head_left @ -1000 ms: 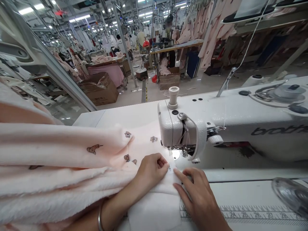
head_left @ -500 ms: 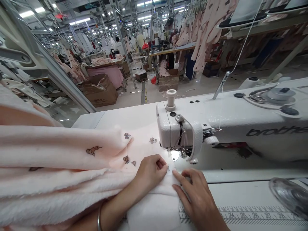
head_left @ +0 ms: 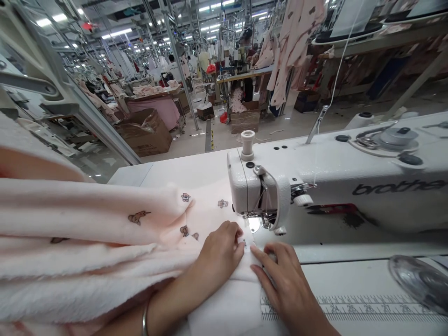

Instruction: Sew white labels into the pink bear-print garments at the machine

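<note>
Pale pink plush fabric [head_left: 210, 217] with small printed animals lies across the left side and up to the sewing machine's needle area [head_left: 257, 223]. My left hand [head_left: 219, 252] is closed, thumb and forefinger pinched at the left edge of a small white label [head_left: 245, 243] with dark print. This label lies on the fabric just in front of the presser foot. On the other side, my right hand [head_left: 283, 275] rests with forefinger and thumb apart, their tips touching the fabric edge beside the label. The fabric's white underside [head_left: 224, 308] hangs toward me below the hands.
The white sewing machine [head_left: 315, 172] stands across the right, its thread running up. A printed ruler [head_left: 367, 308] and a clear rounded plastic object [head_left: 420, 282] are at the front right. A metal post [head_left: 105, 126] rises at left; cardboard boxes [head_left: 143, 133] and workstations stand beyond.
My left hand's fingers have shifted slightly up and curled more at the label. The right hand is nearly still. The view has turned slightly, so the machine appears a little further left.
</note>
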Demonstrator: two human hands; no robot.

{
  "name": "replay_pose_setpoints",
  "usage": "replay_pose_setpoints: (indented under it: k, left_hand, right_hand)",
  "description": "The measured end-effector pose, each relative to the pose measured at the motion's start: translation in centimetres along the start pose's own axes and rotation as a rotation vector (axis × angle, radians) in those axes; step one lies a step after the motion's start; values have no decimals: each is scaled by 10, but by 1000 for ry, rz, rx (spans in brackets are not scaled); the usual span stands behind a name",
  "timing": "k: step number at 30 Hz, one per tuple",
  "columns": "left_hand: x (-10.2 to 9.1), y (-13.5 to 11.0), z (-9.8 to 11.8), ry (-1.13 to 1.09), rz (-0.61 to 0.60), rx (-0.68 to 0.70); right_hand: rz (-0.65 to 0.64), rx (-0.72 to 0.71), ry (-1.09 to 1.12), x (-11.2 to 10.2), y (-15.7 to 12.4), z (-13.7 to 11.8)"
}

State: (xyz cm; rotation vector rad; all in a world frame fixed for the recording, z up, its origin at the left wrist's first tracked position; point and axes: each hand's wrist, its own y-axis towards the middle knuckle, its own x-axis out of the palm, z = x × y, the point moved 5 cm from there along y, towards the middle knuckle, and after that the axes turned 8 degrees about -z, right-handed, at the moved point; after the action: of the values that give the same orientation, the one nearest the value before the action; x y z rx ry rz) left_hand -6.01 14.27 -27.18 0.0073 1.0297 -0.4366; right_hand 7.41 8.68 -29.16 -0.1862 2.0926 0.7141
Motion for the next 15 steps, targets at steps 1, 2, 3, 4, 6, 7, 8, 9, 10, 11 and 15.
replay_pose_setpoints:
  k: [1,2,3,4,6,7,8,9,10,11,15]
  left_hand:
    - [-3,-6,5,69,-1,77]
    - [-6,-12,10,134,-12,150]
    - [-9,-19,15,193,-31,213]
    - [-11,-26,19,249,-50,272]
    - [-12,-38,24,366,-68,391]
    - [-11,-43,26,424,-62,451]
    - [-10,-47,27,480,-47,504]
    - [-7,-49,27,528,-38,546]
    - [-4,-51,25,564,-35,567]
    - [-1,-52,23,587,-36,569]
    - [8,-51,17,624,-74,559]
  right_hand:
    - [-1,-7,-15,-1,1,-1]
    - [-3,-14,-32,-2,1,-1]
    - [-7,-24,-51,-3,2,-2]
    - [-9,-35,-71,-3,3,-2]
    - [-5,-54,-108,-3,4,-2]
    - [-4,-64,-123,-3,4,-2]
    - [-6,-70,-131,-2,4,-2]
    - [-8,-73,-134,-1,4,-1]
    - [-8,-72,-133,0,3,0]
    - [-7,-69,-130,1,2,0]
    - [19,-52,-121,1,-1,1]
